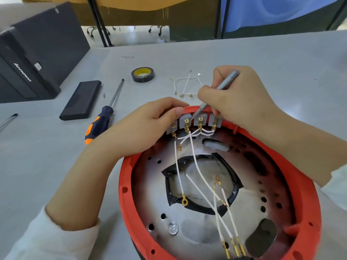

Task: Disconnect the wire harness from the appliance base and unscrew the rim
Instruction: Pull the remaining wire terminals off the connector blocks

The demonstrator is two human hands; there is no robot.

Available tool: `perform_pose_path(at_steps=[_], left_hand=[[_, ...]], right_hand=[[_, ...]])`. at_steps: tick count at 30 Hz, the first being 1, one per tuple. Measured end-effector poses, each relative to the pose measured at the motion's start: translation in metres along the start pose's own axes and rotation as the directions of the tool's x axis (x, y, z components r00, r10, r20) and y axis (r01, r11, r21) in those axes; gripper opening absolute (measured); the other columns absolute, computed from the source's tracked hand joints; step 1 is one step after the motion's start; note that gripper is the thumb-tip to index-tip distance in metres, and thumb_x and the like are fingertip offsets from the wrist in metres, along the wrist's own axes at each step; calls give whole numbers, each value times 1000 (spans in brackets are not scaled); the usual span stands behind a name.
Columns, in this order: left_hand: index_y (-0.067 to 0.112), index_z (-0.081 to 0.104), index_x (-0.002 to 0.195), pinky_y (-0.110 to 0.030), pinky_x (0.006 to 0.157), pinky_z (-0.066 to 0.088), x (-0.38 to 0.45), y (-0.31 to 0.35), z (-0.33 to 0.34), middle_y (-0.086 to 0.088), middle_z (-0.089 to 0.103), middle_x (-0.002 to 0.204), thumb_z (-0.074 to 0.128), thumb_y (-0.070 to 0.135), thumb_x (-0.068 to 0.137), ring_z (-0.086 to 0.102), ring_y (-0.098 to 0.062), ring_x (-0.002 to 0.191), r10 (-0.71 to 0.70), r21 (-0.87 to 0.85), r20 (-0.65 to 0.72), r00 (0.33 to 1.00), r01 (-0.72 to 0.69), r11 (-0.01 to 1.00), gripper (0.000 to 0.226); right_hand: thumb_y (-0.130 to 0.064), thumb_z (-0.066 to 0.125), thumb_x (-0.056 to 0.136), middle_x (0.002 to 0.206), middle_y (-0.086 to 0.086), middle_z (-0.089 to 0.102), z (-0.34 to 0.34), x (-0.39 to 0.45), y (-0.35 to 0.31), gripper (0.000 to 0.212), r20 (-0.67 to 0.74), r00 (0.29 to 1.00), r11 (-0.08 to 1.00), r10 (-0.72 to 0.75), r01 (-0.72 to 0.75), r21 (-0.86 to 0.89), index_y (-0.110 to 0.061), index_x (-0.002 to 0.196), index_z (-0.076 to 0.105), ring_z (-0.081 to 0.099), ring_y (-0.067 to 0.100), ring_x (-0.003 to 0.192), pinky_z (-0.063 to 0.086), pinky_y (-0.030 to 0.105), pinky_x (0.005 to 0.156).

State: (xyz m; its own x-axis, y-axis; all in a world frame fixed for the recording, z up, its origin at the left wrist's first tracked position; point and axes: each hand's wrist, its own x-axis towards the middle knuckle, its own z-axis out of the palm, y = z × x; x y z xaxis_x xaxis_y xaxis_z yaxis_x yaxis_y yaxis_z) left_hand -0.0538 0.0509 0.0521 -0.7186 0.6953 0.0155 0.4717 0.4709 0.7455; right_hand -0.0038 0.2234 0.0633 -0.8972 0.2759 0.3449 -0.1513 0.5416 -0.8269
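Step in hand — freeing the wires (189,158) from the terminal blocks (195,121) at the far side of the red rim (125,184). Right hand (236,102) pinches a metal pick (216,94), tip at the second terminal; left hand (142,128) grips the rim's edge. Next, likely: pry the clip loose — rim screws untouched.

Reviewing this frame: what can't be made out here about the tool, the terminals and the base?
- Head view: tool tip at the terminals is too small to identify.
- Right hand hides the rim behind the terminals.
- Left hand covers the leftmost terminal's top.
- The bottom edge cuts off the base and the wire ends.
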Motion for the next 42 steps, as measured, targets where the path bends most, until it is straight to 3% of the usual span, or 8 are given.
perform_pose_path(at_steps=[6,11,15,23,27,32,35,42], left_hand=[[36,58,119,-20,99,40,-1,2,-1,19,63,112,39,36,99,54,2,108,-23,19,3,1000,23,1000,28],[35,58,120,-24,101,40,-1,3,0,20,63,113,39,36,99,54,4,109,-23,17,1,1000,23,1000,28],[37,57,119,-39,99,43,-1,2,0,7,65,113,38,37,99,59,-15,109,-29,20,12,1000,29,999,28],[37,59,115,-7,91,36,0,3,-1,24,63,111,40,34,99,52,11,106,-30,-4,8,1000,30,1000,25],[37,59,117,-10,96,37,0,3,-1,25,62,112,40,35,98,52,11,107,-33,-2,1,999,33,999,26],[35,57,120,-19,100,38,1,2,-1,24,62,114,40,36,98,52,8,110,-33,6,2,999,33,999,28],[35,58,119,-13,97,37,0,2,0,25,62,112,40,36,98,52,10,108,-26,-5,4,1000,26,1000,27],[37,58,117,-25,100,40,0,2,0,17,64,112,39,37,98,55,1,109,-19,8,9,1000,19,1000,27]], right_hand=[[-10,62,75,38,-1,49,1,-2,0,31,18,1000,1000,-3,3,12,-14,52,41,44,6,32,34,15,36],[-15,63,78,50,15,51,2,-5,0,35,-19,997,996,-69,68,-49,-16,52,39,40,9,36,31,15,36],[-10,62,77,40,7,48,2,-4,-1,34,7,999,999,-36,36,-3,-14,51,39,41,7,30,31,13,35],[-7,60,75,36,0,49,1,12,-2,31,179,977,991,117,-126,39,-14,49,43,39,8,29,30,12,33],[-6,58,76,35,1,47,1,15,-2,31,208,968,986,142,-158,60,-12,51,40,33,9,26,26,11,33],[-9,59,75,35,-3,47,1,5,1,30,56,998,998,35,-38,56,-15,52,41,42,6,31,31,13,34],[-11,61,75,43,7,49,1,1,1,30,10,1000,1000,-25,25,-7,-14,53,41,42,8,35,34,17,37],[-14,64,80,56,19,51,3,-7,0,34,-36,990,987,-136,132,-95,-14,55,40,50,30,55,39,30,47]])
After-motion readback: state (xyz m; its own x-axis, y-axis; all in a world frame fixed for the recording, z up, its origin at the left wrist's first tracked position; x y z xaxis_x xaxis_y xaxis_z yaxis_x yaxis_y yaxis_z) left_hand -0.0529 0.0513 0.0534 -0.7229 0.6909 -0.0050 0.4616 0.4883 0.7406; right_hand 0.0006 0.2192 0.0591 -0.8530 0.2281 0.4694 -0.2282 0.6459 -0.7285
